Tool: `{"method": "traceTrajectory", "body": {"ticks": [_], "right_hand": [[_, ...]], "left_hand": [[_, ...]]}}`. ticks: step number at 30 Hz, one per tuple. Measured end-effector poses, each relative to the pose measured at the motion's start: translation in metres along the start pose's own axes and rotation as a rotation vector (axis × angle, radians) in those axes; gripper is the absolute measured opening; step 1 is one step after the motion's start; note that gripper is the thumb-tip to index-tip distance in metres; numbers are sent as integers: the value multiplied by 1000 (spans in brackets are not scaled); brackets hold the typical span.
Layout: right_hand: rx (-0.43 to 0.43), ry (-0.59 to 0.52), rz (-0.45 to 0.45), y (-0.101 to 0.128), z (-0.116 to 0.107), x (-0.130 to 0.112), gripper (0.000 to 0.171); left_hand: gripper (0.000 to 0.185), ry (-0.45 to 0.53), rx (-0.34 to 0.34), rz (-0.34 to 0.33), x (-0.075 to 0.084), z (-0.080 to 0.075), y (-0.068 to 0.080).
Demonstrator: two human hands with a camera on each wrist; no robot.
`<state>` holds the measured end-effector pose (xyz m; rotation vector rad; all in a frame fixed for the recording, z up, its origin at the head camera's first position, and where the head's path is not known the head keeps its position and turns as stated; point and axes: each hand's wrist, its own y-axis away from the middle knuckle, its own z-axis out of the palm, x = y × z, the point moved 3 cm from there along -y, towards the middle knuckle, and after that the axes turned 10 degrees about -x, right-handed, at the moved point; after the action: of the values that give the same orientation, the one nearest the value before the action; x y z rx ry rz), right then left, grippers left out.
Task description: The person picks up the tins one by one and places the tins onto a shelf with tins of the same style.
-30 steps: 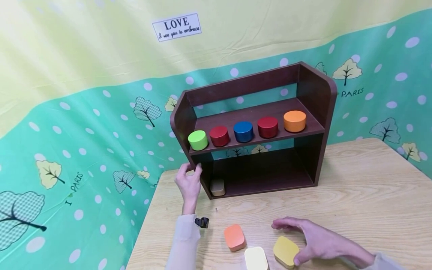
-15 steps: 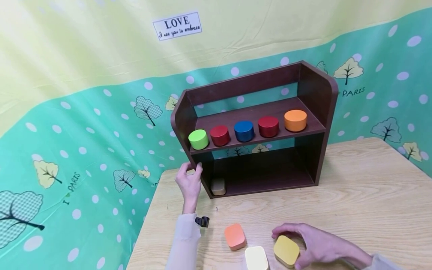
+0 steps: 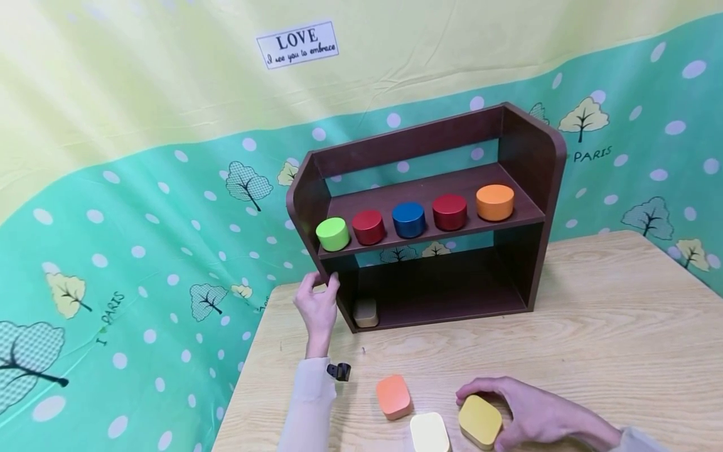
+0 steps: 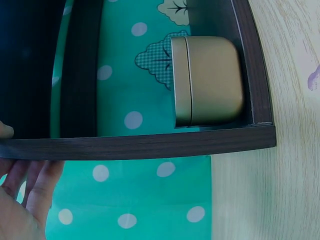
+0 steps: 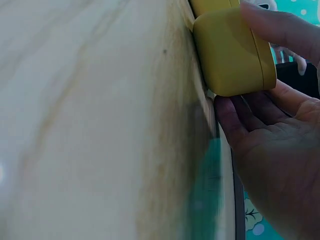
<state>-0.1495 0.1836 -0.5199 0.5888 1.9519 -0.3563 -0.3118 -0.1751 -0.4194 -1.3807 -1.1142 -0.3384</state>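
My left hand (image 3: 319, 307) pinches the left side panel of a dark brown two-tier shelf (image 3: 440, 311); in the left wrist view its thumb and fingers sit on opposite faces of the panel. At lower right in the head view, my right hand (image 3: 528, 405) holds a yellow rounded-square tin (image 3: 479, 420) on the table, thumb on one side and fingers on the other. The right wrist view shows the lidded yellow tin (image 5: 225, 50) between thumb and fingers. Left of it lie a cream tin (image 3: 429, 432) and an orange tin (image 3: 393, 395).
On the upper tier stand round tins: green (image 3: 332, 234), red (image 3: 368, 226), blue (image 3: 408, 220), another red (image 3: 449, 212) and orange (image 3: 494, 202). A gold tin (image 4: 215, 80) occupies the lower tier's left corner. A patterned curtain (image 3: 186, 182) hangs behind the wooden table (image 3: 610, 326).
My right thumb and fingers have closed in around the yellow tin, which has turned slightly. My left hand stays on the shelf's side panel.
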Motion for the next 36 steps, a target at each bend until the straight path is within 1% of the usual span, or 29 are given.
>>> {"method": "traceTrajectory", "body": {"ticks": [4,8,13,20,24,29,31,36], "right_hand": [[-7,-39,11,0,0,2,73],[-18,-74,22,-1,0,3,68],[-26,-74,35,-2,-1,3,62],[-21,-71,-12,-5,1,1,58],[-24,-89,23,-5,1,2,58],[-18,-57,69,-7,0,0,59],[-8,-43,59,-7,0,-1,59],[17,-62,21,-9,-2,-4,58]], "left_hand": [[6,-4,-4,0,-1,0,0],[7,-4,-10,1,-1,0,-1],[7,0,-14,-4,-2,0,-1],[7,7,-19,-11,-3,0,0],[6,4,-13,-9,-4,0,0],[7,-2,-15,-9,-3,0,0],[8,-2,-17,-8,-2,0,0],[7,-2,-5,3,-2,0,0]]}}
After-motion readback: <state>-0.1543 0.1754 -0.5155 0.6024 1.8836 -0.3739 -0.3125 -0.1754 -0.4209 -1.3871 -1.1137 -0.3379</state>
